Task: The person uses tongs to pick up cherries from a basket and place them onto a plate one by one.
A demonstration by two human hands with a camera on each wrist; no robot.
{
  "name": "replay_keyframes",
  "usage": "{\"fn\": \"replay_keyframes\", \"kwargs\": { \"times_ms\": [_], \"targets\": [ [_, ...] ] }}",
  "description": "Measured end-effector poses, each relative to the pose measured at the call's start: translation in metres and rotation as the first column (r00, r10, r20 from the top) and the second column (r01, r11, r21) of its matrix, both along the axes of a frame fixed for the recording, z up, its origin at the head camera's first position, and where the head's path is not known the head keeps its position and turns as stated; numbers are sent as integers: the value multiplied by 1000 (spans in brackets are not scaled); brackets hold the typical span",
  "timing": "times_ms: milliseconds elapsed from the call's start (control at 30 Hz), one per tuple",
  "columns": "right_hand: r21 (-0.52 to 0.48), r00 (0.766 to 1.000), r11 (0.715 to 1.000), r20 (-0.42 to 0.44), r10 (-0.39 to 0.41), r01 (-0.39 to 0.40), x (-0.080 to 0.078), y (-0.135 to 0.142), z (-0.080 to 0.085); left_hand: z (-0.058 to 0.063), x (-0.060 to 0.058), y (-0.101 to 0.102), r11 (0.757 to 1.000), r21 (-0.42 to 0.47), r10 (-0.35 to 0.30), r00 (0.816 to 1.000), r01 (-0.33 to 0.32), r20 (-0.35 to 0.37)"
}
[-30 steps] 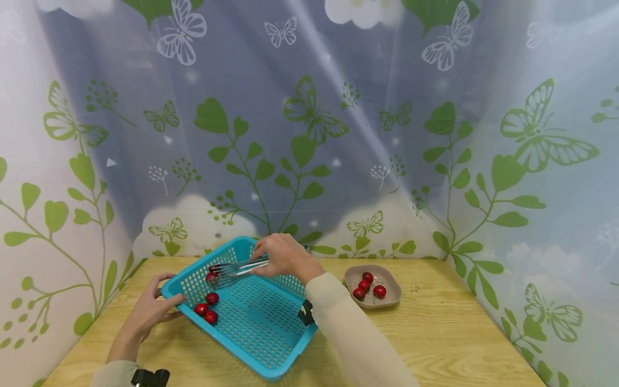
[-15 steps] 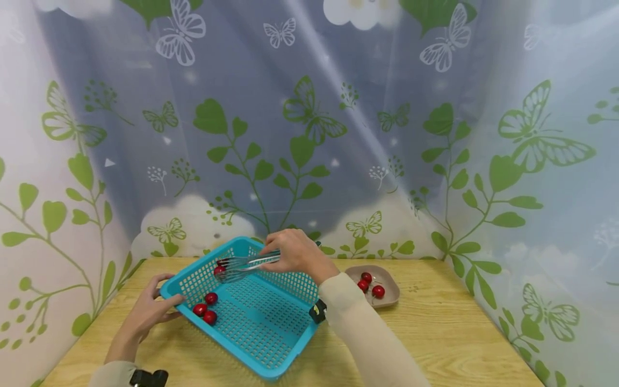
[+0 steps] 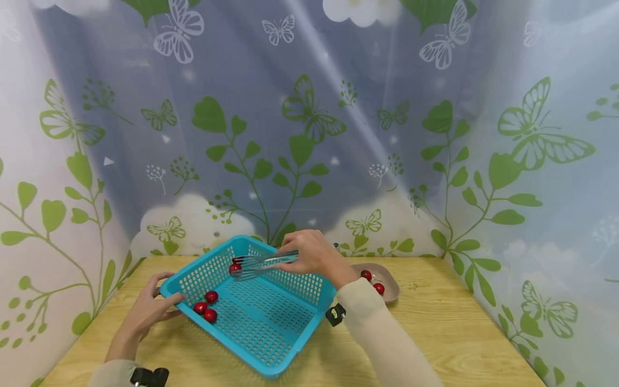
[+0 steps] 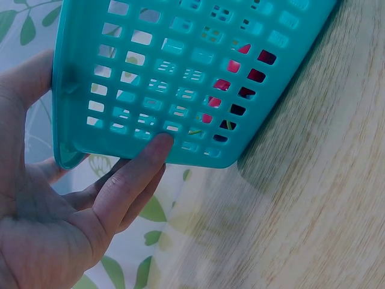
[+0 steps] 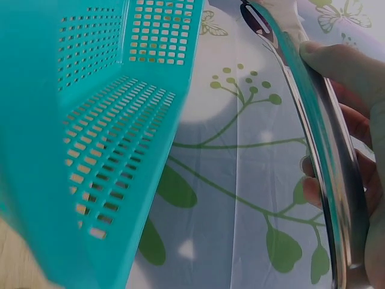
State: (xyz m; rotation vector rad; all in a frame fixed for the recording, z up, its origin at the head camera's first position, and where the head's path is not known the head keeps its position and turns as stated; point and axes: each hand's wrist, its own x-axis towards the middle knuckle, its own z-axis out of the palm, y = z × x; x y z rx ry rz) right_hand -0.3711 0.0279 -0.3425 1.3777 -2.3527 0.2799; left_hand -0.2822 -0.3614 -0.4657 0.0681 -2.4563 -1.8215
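A blue perforated plastic basket point(image 3: 271, 317) stands on the table, its left corner gripped by my left hand point(image 3: 150, 306). The thumb lies over the rim; in the left wrist view, fingers point(image 4: 135, 174) lie against the slotted outer wall. My right hand point(image 3: 314, 252) holds metal tongs point(image 3: 263, 264) above the basket's far side. A red cherry point(image 3: 235, 269) is between the tong tips, inside the basket's outline in the head view. Three more cherries point(image 3: 205, 308) lie in the basket's left corner. Seen from the right wrist, the tongs' long arms point(image 5: 325, 126) run along my palm and thumb.
A beige shallow bowl point(image 3: 393, 279) with cherries point(image 3: 379, 288) stands at the right, partly hidden by my right sleeve. The wooden table point(image 3: 464, 322) ends at a patterned cloth backdrop point(image 3: 367, 161), which also closes in both sides.
My right hand has moved right with the tongs and the cherry, away from the basket's left wall. The sleeve now covers more of the bowl. My left hand and the basket stay nearly the same.
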Motion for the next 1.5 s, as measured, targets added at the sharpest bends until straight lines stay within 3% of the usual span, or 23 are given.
{"fn": "replay_keyframes", "kwargs": {
  "times_ms": [433, 800, 1500],
  "targets": [
    [-76, 991, 993, -103, 83, -91, 2, 43, -8, -2, -1, -1, 1000, -8, -3, 1000, 3, -14],
    [-151, 958, 979, -271, 94, -139, -2, 86, -18, -1, 0, -1, 1000, -6, -7, 1000, 7, -5],
    [-249, 968, 966, -253, -2, -63, 0, 165, -31, -1, 0, -1, 1000, -3, -8, 1000, 8, -13]
  ]
}}
